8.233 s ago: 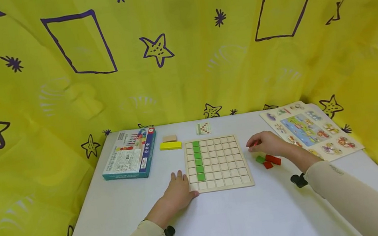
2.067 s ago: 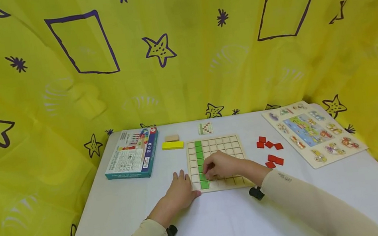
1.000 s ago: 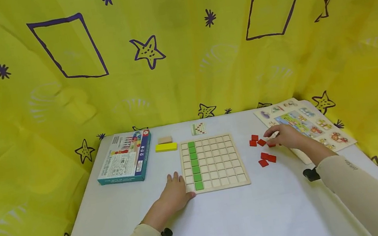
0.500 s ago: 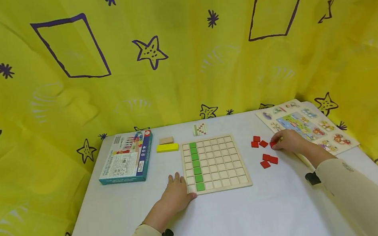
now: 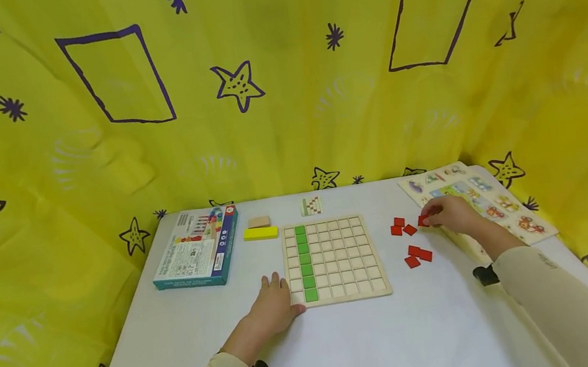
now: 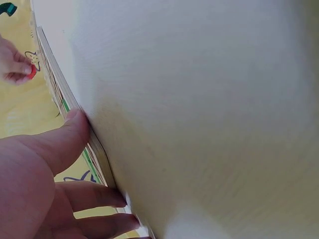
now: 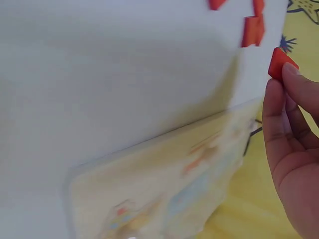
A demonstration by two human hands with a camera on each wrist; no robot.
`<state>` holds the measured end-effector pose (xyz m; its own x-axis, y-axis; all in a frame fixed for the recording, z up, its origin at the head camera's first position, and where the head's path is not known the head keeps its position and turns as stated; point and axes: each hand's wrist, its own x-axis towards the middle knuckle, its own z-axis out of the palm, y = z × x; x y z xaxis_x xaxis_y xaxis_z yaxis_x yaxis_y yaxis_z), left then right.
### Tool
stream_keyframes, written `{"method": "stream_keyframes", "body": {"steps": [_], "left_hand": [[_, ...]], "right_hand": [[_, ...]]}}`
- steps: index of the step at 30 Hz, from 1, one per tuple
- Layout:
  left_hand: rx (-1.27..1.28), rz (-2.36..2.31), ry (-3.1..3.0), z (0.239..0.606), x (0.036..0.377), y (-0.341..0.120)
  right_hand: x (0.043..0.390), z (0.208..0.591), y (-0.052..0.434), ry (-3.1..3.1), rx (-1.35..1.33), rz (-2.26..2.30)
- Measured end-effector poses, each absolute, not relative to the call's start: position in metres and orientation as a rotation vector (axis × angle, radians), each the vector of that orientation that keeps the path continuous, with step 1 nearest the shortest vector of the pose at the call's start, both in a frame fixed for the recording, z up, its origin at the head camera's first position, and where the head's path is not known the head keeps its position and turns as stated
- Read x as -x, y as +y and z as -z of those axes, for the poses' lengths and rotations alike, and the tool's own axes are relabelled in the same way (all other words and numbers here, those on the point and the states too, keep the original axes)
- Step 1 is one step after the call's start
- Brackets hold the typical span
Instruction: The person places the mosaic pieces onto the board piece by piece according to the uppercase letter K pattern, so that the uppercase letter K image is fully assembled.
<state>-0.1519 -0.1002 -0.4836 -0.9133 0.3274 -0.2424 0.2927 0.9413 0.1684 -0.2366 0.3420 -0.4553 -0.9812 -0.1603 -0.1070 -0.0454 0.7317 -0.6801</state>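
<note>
Landmark is the grid board (image 5: 335,259); every position below is relative to it.

Nearest me: left hand (image 5: 273,308) lies flat at the board's near-left corner, fingers (image 6: 94,195) straight and slightly spread, thumb against the board's edge. It holds nothing, I read it as bracing the board.

On the board: one full column of green tiles (image 5: 306,262), second column from its left edge. All other cells are bare wood.

Right of the board, on the table (image 5: 351,351): loose red tiles (image 5: 417,254), a near cluster and a farther pair. Right hand (image 5: 448,216) is beyond them, farther right, with its fingers (image 7: 298,85) pinching one red tile (image 7: 280,63) at the tips, just off the table as far as I can tell. Under and past that hand is a picture puzzle board (image 5: 500,204).

Left of the board: yellow block (image 5: 260,233), plain wood block (image 5: 258,222), blue box (image 5: 198,248). Behind the board: small pattern card (image 5: 311,205).

My read: pick-up step for the first red tile. Next move calls for carrying it left across to the board and seating it squarely in a cell, likely by the green column, though the card's too small to confirm the pattern.
</note>
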Motion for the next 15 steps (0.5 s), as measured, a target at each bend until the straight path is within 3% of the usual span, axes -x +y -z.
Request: {"method": "stream_keyframes", "body": {"steps": [15], "left_hand": [[-0.445, -0.219, 2.834, 0.481, 0.150, -0.100]], "right_hand": [[0.276, 0.435, 0.251, 2.687, 0.286, 1.209]]}}
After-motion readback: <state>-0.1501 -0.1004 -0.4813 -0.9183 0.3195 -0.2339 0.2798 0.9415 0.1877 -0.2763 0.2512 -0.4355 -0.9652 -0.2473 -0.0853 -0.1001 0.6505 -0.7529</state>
